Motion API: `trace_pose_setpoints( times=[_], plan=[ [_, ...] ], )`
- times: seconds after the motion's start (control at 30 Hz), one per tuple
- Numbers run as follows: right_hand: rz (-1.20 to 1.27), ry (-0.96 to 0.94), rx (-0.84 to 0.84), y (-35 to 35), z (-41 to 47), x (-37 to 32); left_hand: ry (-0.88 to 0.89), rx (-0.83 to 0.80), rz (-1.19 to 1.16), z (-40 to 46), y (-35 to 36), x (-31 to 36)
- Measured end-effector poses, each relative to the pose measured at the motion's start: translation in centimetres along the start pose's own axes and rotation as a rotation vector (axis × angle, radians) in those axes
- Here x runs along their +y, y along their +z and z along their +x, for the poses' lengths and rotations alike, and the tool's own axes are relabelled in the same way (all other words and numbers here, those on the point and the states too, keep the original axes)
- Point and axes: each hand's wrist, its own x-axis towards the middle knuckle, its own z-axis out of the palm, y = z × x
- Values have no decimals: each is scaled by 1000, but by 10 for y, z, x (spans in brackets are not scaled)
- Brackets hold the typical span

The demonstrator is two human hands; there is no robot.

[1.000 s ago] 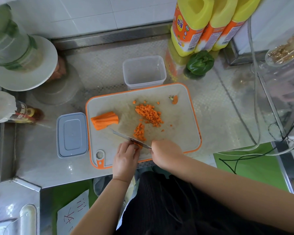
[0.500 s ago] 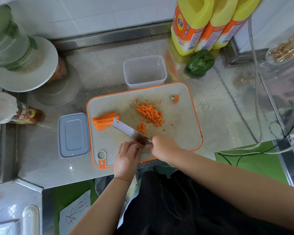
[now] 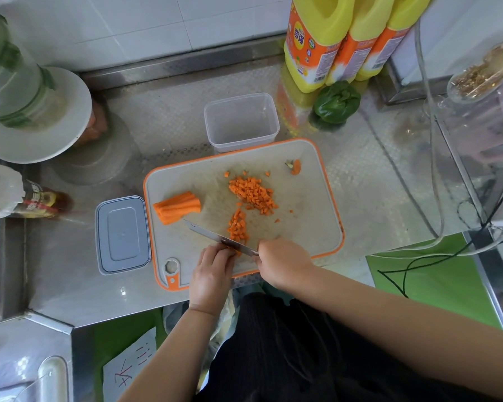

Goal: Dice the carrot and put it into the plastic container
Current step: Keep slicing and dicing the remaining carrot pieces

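At nine o'clock of the cutting board (image 3: 311, 227) a grey lid (image 3: 122, 235) lies on the counter, and just inside the board's left edge waits a bundle of carrot sticks (image 3: 178, 209) not yet diced. At six o'clock the left hand (image 3: 212, 269) curls its fingertips over carrot strips mostly hidden beneath them, tight against the knife (image 3: 219, 238) whose handle the right hand (image 3: 282, 261) grips, with the diced carrot (image 3: 251, 195) heaped at the board's centre. The plastic container (image 3: 241, 121) stands empty at twelve o'clock; the blade sits so near the fingertips that a slipping strip could likely bring a nick.
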Motion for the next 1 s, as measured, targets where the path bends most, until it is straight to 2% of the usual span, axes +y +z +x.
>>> trace_pose_setpoints(
  times=[0.3, 0.57, 0.67, 1.0],
  plan=[
    [-80, 53, -55, 6, 8, -10, 7, -9, -4, -2, 8, -9],
    [144, 86, -114, -8, 19, 2, 39, -38, -2, 1, 1, -6],
    [120, 70, -105, -8, 14, 3, 1, -35, -9, 5, -1, -4],
    [32, 10, -16, -5, -3, -3, 83, -66, 56, 2, -1, -8]
  ],
)
